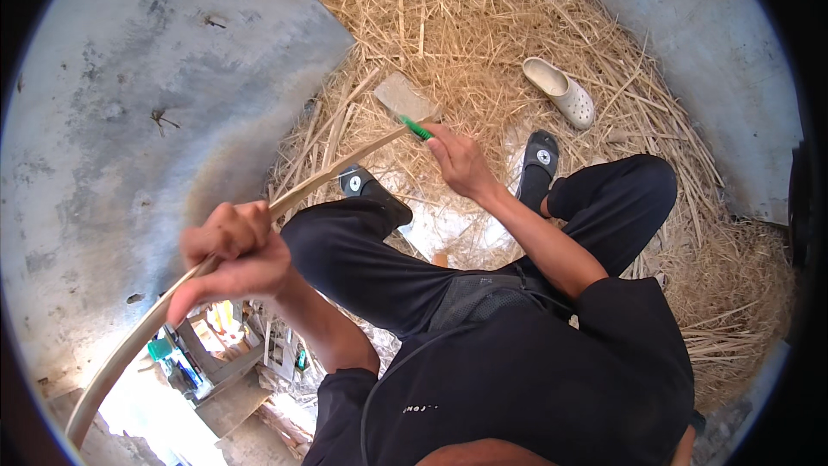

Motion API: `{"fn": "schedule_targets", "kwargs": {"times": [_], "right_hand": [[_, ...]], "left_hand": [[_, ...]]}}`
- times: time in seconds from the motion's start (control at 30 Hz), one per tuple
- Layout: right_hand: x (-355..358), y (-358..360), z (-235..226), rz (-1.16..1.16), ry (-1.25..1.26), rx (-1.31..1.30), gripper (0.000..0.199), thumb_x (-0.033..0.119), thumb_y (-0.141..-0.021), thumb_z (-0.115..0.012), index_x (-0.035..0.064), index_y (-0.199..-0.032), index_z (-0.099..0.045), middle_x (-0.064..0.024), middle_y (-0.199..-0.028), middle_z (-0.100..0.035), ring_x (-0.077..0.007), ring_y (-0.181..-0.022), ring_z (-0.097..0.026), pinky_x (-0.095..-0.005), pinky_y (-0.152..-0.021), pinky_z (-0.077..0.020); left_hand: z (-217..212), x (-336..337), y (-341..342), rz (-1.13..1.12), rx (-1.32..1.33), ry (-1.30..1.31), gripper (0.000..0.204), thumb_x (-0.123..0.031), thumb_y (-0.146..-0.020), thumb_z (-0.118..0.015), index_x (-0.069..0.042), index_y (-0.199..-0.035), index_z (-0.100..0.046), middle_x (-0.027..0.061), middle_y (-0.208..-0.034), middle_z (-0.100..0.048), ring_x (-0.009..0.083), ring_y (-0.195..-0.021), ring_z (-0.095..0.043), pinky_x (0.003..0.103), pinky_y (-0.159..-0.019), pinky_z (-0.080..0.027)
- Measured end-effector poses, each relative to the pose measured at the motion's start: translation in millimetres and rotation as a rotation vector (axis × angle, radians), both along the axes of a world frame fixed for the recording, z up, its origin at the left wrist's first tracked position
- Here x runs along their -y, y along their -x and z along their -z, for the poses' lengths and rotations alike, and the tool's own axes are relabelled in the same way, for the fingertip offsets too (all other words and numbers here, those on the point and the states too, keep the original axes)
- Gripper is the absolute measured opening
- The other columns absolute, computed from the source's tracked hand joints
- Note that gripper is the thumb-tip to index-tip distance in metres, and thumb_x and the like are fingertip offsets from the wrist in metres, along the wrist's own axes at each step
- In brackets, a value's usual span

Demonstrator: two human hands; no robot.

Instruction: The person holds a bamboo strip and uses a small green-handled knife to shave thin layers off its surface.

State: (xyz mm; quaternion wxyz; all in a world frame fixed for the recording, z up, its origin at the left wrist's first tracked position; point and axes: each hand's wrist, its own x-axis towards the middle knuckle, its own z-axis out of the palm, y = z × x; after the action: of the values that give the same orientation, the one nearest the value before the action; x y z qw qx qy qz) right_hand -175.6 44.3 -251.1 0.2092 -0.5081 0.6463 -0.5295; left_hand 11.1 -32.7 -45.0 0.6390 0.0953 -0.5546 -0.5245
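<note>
My left hand (231,257) is closed around a long pale bamboo strip (155,315) that curves from the lower left up toward the middle. My right hand (459,160) grips a cleaver-like knife with a green handle (417,129) and a broad grey blade (401,97), which meets the strip's far end. I sit with knees bent, in black trousers (371,255) and black sandals (539,164), above a pile of shavings.
Dry straw-like shavings (483,26) cover the ground ahead and to the right. A white clog (561,91) lies on them. Grey concrete floor (129,103) spreads to the left and far right. A low wooden stool and small items (207,345) sit at the lower left.
</note>
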Motion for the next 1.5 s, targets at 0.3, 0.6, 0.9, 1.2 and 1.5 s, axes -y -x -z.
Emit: {"fn": "schedule_targets", "kwargs": {"times": [0.3,0.6,0.9,1.2,1.5], "right_hand": [[-2,-30,15,-0.057,-0.301,-0.14,0.024,0.025,-0.09,-0.042,0.0044,-0.084,-0.053,-0.0169,-0.058,-0.056,-0.0354,-0.054,-0.056,-0.0428,-0.049,-0.0431],[-39,15,152,0.155,-0.777,-0.442,0.026,0.024,-0.088,-0.041,0.0027,-0.089,-0.057,-0.0147,-0.073,-0.064,-0.0331,-0.063,-0.062,-0.0415,-0.054,-0.0495],[3,-26,62,-0.063,-0.096,-0.149,0.032,0.03,-0.092,-0.036,0.0044,-0.079,-0.049,-0.0164,-0.054,-0.053,-0.0346,-0.046,-0.051,-0.042,-0.047,-0.0426],[42,-6,120,0.044,-0.648,-0.239,0.039,0.032,-0.093,-0.033,-0.0005,-0.088,-0.054,-0.0248,-0.068,-0.058,-0.0396,-0.066,-0.06,-0.0472,-0.06,-0.0475],[-1,18,225,0.016,-1.066,-0.234,0.036,0.024,-0.089,-0.037,-0.001,-0.089,-0.062,-0.0252,-0.086,-0.061,-0.0382,-0.085,-0.06,-0.0436,-0.078,-0.0477]], "left_hand": [[-4,1,7,0.126,0.002,0.045,0.069,-0.079,-0.069,-0.032,-0.011,-0.058,-0.023,-0.0036,-0.045,-0.016,0.0063,-0.04,-0.007,0.023,-0.035,-0.006],[-4,2,9,0.281,-0.058,0.153,0.07,-0.077,-0.07,-0.035,-0.01,-0.056,-0.022,-0.003,-0.044,-0.021,0.0056,-0.036,-0.013,0.021,-0.033,-0.008],[0,8,10,0.224,-0.054,0.141,0.067,-0.074,-0.072,-0.036,-0.01,-0.059,-0.024,-0.0026,-0.044,-0.019,0.0061,-0.037,-0.011,0.022,-0.033,-0.008],[1,4,15,0.198,-0.066,0.174,0.067,-0.072,-0.074,-0.037,-0.01,-0.055,-0.023,-0.0034,-0.042,-0.019,0.0058,-0.035,-0.011,0.022,-0.032,-0.008],[-4,7,13,0.305,-0.015,0.226,0.067,-0.071,-0.075,-0.036,-0.011,-0.052,-0.019,-0.004,-0.042,-0.019,0.0055,-0.033,-0.013,0.02,-0.03,-0.011]]}}
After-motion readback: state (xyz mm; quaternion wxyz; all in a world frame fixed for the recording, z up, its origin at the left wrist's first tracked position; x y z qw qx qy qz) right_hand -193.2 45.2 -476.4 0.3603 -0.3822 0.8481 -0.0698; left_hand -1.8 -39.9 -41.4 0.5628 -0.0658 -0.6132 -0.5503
